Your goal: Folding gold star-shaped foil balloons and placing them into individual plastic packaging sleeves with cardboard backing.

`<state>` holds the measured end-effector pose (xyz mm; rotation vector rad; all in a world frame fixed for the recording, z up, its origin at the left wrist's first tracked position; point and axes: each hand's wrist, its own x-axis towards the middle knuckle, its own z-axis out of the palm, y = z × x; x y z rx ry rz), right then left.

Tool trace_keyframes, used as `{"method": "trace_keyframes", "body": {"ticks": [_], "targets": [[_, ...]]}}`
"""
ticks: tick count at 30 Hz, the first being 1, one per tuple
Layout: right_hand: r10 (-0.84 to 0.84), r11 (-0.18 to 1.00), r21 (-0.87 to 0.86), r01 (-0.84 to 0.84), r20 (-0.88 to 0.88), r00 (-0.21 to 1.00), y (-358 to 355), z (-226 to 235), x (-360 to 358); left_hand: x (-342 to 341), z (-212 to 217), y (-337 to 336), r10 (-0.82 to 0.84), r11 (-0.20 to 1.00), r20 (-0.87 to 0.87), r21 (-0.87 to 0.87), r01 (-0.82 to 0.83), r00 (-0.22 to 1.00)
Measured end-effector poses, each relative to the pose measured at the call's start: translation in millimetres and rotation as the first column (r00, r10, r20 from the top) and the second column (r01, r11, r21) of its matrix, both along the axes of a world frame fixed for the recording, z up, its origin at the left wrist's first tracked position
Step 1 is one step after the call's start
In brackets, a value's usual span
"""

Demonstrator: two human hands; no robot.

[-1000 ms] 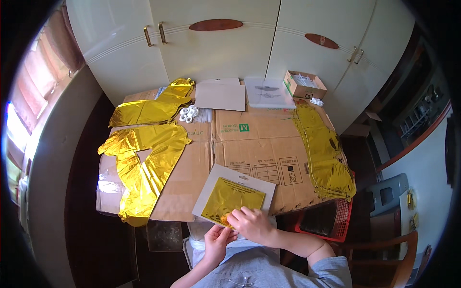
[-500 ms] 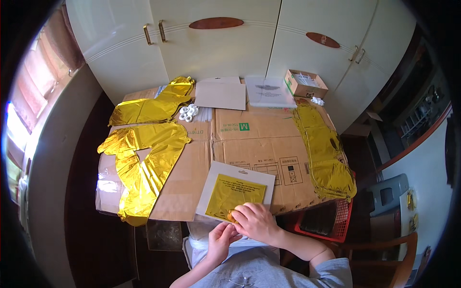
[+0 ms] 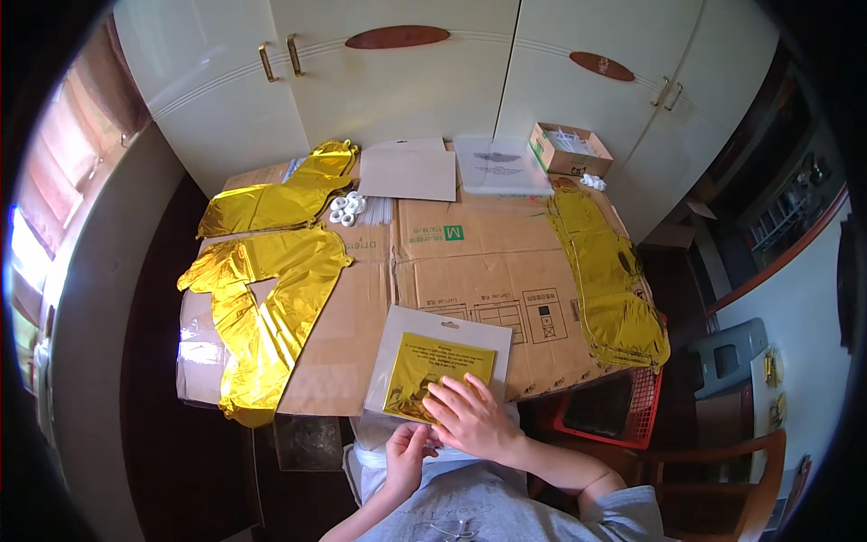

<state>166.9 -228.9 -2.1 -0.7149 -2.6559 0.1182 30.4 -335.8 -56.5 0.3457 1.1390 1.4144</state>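
Note:
A clear plastic bag (image 3: 372, 417) lies at the near edge of the cardboard, with a pale card (image 3: 386, 352) that has a hang hole at its top. Inside it shows a folded gold foil sheet (image 3: 423, 361), with dark print over it. My right hand (image 3: 474, 423) rests on the foil's lower right part, fingers stretched and slightly apart. Just below, my left hand (image 3: 408, 456) is closed in a pinch at the bag's lower edge; its fingertips are partly hidden.
Gold foil balloons, flat, lie at the left (image 3: 271, 316), and a stack of gold foil (image 3: 614, 289) lies at the right. At the back are white ribbon rolls (image 3: 345, 210), clear straws (image 3: 377, 211), a grey card (image 3: 408, 172), a clear bag stack (image 3: 499, 167) and an open box (image 3: 571, 152).
My right hand's fingers have uncurled from a pinch at the bag's lower edge and now lie spread over the foil. The left hand stays low, pinching.

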Motion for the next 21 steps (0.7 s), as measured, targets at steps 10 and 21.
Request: {"method": "trace_keyframes", "body": {"ticks": [10,21], "targets": [[-0.114,0.993,0.024,0.117,-0.094,0.989,-1.4,-12.5,-6.2,-6.6,-5.6,3.9,-0.044,0.999,-0.009,0.011,0.044,0.999],[-0.071,0.997,-0.034,0.069,-0.059,0.996,19.4,-4.8,-0.4,-19.2,6.7,7.7,-0.123,0.990,-0.069,-0.070,0.118,0.990]]}}
